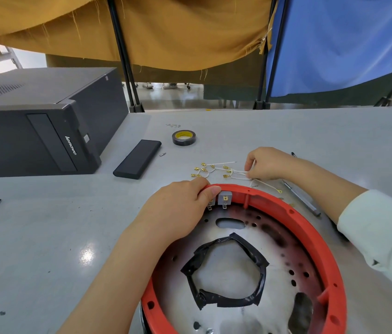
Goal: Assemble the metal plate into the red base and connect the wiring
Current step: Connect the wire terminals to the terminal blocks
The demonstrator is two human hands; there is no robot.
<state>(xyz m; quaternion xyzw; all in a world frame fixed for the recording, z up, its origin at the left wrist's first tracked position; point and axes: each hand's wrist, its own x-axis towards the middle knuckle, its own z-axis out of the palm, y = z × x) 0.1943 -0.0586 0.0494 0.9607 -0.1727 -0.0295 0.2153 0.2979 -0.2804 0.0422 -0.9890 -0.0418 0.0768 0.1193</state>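
Now two hands (178,208) (266,162), one red base (310,227).

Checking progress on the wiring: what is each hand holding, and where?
Left hand grips the red base at its far rim. Right hand pinches the white wires near their right ends.

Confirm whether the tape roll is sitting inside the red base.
No, the tape roll lies on the table beyond the red base, near the black bar.

Workshop bench, grey table (286,131), tape roll (183,137), desktop computer (33,131), cloth partitions (166,32)
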